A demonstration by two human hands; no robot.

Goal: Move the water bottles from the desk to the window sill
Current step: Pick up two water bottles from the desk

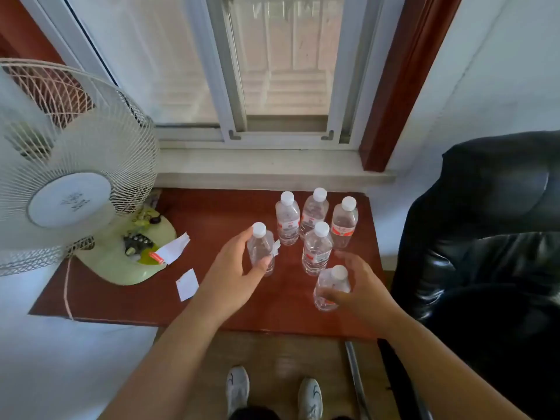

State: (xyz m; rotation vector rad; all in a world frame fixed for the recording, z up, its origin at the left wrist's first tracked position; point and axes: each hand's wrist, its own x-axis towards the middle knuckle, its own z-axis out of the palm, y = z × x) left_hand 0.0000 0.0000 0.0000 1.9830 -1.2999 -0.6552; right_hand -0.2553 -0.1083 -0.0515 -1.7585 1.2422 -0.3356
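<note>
Bottles all on desk (212, 225), window sill (257, 165) bare
Left hand (233, 268) grips near-left bottle (261, 250), right hand (360, 286) grips nearest bottle (331, 286); nothing moved yet

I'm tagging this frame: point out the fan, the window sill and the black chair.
fan (70, 200): head view, on its round hub.
window sill (260, 166): head view, bare top.
black chair (497, 189): head view, on its backrest.

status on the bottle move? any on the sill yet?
Done: nothing; the window sill holds no bottles. In hand: the left hand is closing round the leftmost bottle and the right hand round the nearest bottle, both apparently not yet lifted off the desk. Left: all six, including the four untouched bottles behind.
</note>
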